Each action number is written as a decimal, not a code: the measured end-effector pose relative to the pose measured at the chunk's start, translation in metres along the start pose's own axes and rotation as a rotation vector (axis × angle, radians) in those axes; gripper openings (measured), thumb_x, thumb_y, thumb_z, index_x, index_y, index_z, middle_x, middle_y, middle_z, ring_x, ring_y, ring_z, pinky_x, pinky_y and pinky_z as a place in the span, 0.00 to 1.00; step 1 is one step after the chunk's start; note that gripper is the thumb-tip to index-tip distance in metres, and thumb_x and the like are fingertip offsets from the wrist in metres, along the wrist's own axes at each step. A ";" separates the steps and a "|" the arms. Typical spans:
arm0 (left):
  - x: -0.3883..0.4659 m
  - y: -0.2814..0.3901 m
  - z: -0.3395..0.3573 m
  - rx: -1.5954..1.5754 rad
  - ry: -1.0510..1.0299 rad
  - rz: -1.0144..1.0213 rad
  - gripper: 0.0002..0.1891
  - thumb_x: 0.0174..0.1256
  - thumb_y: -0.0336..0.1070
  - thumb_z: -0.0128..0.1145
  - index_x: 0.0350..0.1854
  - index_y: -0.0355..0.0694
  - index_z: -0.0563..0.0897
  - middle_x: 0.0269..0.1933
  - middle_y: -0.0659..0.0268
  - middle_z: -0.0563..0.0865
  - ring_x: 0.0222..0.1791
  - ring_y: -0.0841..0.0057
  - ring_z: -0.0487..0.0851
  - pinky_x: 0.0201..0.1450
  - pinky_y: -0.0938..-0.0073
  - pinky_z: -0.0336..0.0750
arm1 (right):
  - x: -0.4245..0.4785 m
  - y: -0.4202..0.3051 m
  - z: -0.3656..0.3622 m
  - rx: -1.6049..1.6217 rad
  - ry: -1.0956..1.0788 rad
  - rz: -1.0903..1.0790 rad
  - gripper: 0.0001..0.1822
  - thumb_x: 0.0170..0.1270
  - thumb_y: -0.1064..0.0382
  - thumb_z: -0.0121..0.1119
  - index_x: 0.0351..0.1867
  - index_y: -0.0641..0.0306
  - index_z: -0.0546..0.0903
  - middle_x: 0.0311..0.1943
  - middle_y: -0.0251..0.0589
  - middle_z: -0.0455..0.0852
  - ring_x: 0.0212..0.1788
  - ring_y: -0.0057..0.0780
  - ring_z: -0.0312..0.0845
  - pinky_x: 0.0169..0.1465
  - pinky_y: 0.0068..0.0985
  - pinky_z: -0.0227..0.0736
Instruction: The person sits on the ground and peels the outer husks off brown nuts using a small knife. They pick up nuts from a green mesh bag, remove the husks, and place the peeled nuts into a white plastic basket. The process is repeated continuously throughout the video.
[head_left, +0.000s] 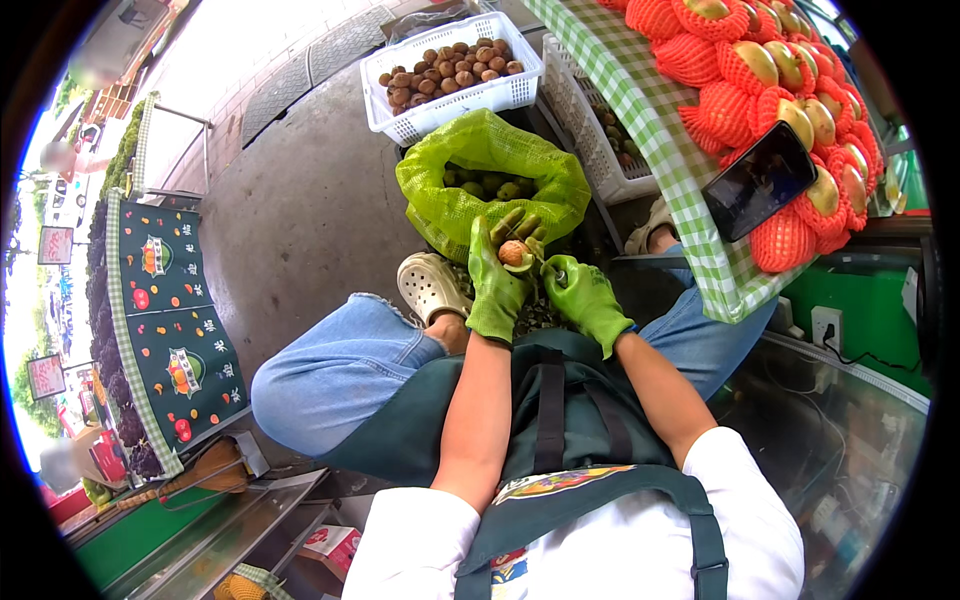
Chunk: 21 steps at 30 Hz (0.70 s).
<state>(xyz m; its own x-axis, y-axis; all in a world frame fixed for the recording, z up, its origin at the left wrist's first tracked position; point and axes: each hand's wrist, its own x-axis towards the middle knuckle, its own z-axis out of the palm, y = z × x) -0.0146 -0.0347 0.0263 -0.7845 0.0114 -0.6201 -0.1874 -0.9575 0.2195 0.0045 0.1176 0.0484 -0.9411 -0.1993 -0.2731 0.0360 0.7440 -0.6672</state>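
Observation:
My left hand (498, 281), in a green coated work glove, is palm up with a brown walnut (514, 253) in it. Pale green husk (520, 265) still clings to the nut's lower side. Close by on the right, my right hand (587, 295), gloved alike, is closed around a small tool (561, 278); only its metallic end shows, so its kind is unclear. Just beyond both hands stands a yellow-green mesh sack (439, 184) with its mouth rolled open. Dark green unhusked walnuts (487, 185) lie inside it.
Behind the sack, a white plastic crate (450, 102) holds many husked walnuts. Another white crate (600, 161) sits under the checked tablecloth (626, 90) at right. Mangoes in red foam nets (750, 97) and a smartphone (761, 180) rest above. Husk scraps (541, 309) lie between my feet.

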 end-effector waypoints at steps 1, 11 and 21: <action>-0.002 -0.002 0.002 -0.044 0.015 -0.008 0.35 0.74 0.63 0.48 0.61 0.31 0.77 0.52 0.46 0.85 0.45 0.55 0.86 0.38 0.67 0.84 | -0.001 0.002 0.004 0.092 0.025 0.026 0.15 0.66 0.51 0.59 0.44 0.57 0.85 0.34 0.54 0.88 0.41 0.53 0.86 0.47 0.44 0.78; 0.007 -0.006 -0.001 -0.055 0.077 -0.005 0.32 0.75 0.62 0.47 0.59 0.34 0.79 0.52 0.50 0.86 0.45 0.57 0.86 0.49 0.56 0.85 | 0.006 0.010 0.004 0.320 -0.107 0.306 0.16 0.66 0.54 0.58 0.43 0.66 0.85 0.26 0.49 0.88 0.28 0.42 0.86 0.36 0.37 0.79; 0.003 -0.003 0.001 -0.048 0.134 0.000 0.29 0.76 0.61 0.46 0.60 0.37 0.76 0.53 0.47 0.83 0.47 0.52 0.85 0.48 0.46 0.83 | 0.000 0.006 -0.001 -0.176 -0.030 -0.057 0.15 0.67 0.53 0.55 0.41 0.63 0.84 0.28 0.52 0.88 0.27 0.42 0.86 0.35 0.38 0.79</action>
<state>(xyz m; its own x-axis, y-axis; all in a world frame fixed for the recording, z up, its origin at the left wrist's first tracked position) -0.0171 -0.0310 0.0247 -0.6977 -0.0238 -0.7160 -0.1565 -0.9702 0.1848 0.0042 0.1224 0.0454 -0.9293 -0.2617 -0.2606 -0.0792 0.8305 -0.5514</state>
